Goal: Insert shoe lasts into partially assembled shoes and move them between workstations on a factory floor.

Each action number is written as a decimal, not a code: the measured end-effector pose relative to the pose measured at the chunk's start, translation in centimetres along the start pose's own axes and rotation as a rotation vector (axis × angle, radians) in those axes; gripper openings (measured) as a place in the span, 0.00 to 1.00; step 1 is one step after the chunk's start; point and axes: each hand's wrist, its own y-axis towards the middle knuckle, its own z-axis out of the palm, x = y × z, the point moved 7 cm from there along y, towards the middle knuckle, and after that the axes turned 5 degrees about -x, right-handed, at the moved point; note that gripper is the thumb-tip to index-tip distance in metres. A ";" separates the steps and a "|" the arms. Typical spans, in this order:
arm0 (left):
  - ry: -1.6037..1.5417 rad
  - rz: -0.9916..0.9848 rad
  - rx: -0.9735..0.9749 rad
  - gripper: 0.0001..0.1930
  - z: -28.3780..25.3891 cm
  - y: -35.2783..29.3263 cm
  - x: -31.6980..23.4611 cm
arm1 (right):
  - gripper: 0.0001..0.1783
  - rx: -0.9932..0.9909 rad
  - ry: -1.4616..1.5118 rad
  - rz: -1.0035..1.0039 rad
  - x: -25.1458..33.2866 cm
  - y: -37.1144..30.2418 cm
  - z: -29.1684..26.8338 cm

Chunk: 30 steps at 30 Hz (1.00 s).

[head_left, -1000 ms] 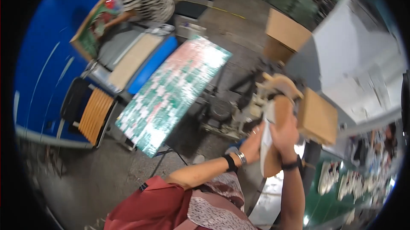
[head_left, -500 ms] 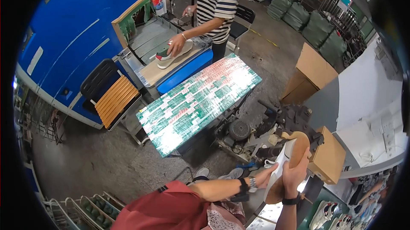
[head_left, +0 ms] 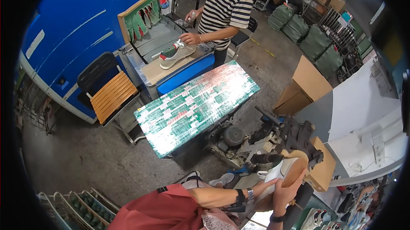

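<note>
A white shoe (head_left: 295, 172) with a tan sole is tilted up at the lower right, its sole facing me. My right hand (head_left: 287, 192) wraps round the sole side and grips it. Against the shoe's white side lies my left hand (head_left: 265, 187), its fingers partly hidden by the shoe and holding it from the left. The shoe's upper end is close to the dark metal head of a machine (head_left: 301, 138); I cannot tell whether they touch. A tan piece shows at that end.
A low table (head_left: 198, 106) wrapped in patterned film stands ahead. Beyond it, a person in a striped shirt touches another shoe (head_left: 174, 55) on a bench. A motor (head_left: 233, 136), a cardboard box (head_left: 321, 166) and several shoes (head_left: 315, 219) are nearby. A slatted chair (head_left: 113, 97) stands left.
The shoe and both my hands sit slightly lower in view, with the shoe nearer the machine's head. The co-worker's hand has moved from the other shoe's middle toward its top.
</note>
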 end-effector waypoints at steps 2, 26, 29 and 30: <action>0.155 -0.055 -0.034 0.43 -0.5 -3.8 -2.4 | 0.50 -0.050 0.301 0.081 -3.2 -2.1 0.2; 1.905 0.115 -0.319 0.42 -9.4 -6.0 -3.3 | 0.39 0.197 1.709 0.919 -18.9 -15.2 -0.6; 1.963 0.225 -0.324 0.44 -1.9 0.0 -0.5 | 0.38 -0.085 1.237 0.990 -26.2 -21.7 -4.1; 1.890 0.306 -0.259 0.43 1.0 1.6 0.6 | 0.38 -0.168 1.086 1.009 -27.9 -23.9 -5.8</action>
